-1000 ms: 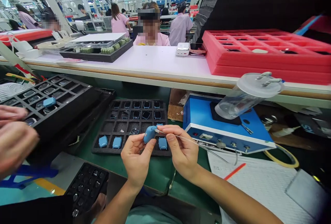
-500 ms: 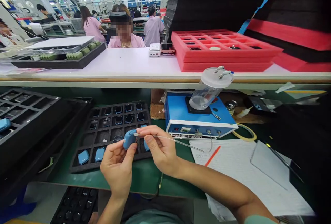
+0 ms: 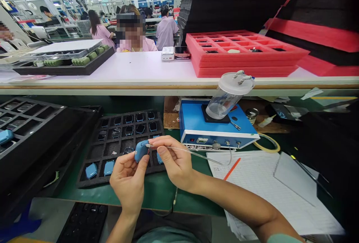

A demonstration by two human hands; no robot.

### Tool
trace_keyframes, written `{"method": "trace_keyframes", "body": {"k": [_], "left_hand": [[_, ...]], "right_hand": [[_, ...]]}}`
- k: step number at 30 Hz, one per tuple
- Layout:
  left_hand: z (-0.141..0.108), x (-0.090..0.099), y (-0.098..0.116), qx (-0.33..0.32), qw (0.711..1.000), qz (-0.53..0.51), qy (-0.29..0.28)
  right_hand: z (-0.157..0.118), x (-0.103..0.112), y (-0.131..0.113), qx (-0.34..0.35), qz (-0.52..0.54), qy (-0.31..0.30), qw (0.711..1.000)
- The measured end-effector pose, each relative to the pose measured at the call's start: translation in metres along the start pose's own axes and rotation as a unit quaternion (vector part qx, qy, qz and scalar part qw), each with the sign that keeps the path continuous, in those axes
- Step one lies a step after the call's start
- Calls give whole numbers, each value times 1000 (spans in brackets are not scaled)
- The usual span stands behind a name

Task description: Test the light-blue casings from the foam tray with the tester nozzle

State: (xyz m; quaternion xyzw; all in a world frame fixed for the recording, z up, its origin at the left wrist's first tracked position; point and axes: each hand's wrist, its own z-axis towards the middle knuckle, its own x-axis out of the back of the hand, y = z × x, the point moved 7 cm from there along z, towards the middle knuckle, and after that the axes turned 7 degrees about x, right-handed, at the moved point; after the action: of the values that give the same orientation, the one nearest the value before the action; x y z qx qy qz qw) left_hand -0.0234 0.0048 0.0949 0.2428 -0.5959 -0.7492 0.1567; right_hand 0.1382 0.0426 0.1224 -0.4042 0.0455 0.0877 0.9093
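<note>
At the far left, a blue case [image 3: 6, 136] is lying on a black foam tray [image 3: 57, 119], and the edge of the view is cutting both off. Next, a lower black tray [image 3: 83, 184] is resting on the green tabletop [image 3: 157, 196]. Two blue cases [image 3: 91, 171] [image 3: 109, 167] are sitting in its near row, and dark-faced ones are filling much of the far rows. Nothing is showing which are finished.

The left hand [image 3: 129, 181] is holding the small blue case [image 3: 141, 151] above that tray, its fingers nearly closed around it. The right hand [image 3: 176, 164] is pinching the end of a thin tube [image 3: 196, 154] at the case's edge, fingers almost together. So this case is looking partway done. The fingers are hiding the tip, so nobody is able to tell if it is going in. Behind the right hand, another blue case [image 3: 159, 158] is partly hiding.

Farther right, the tube is looping near a blue machine [image 3: 224, 131], and a clear jar [image 3: 220, 103] is leaning on top.
</note>
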Motion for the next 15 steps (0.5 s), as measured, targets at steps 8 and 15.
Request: {"method": "trace_keyframes", "body": {"k": [8,15], "left_hand": [[0,-1,-2,-4,1000,-4,-12],[0,-1,-1,-10,1000,-11,-21]], "right_hand": [[-2,0,2,4,3,-1,1000],[-3,-1,3,4,18,-4,1000]]}}
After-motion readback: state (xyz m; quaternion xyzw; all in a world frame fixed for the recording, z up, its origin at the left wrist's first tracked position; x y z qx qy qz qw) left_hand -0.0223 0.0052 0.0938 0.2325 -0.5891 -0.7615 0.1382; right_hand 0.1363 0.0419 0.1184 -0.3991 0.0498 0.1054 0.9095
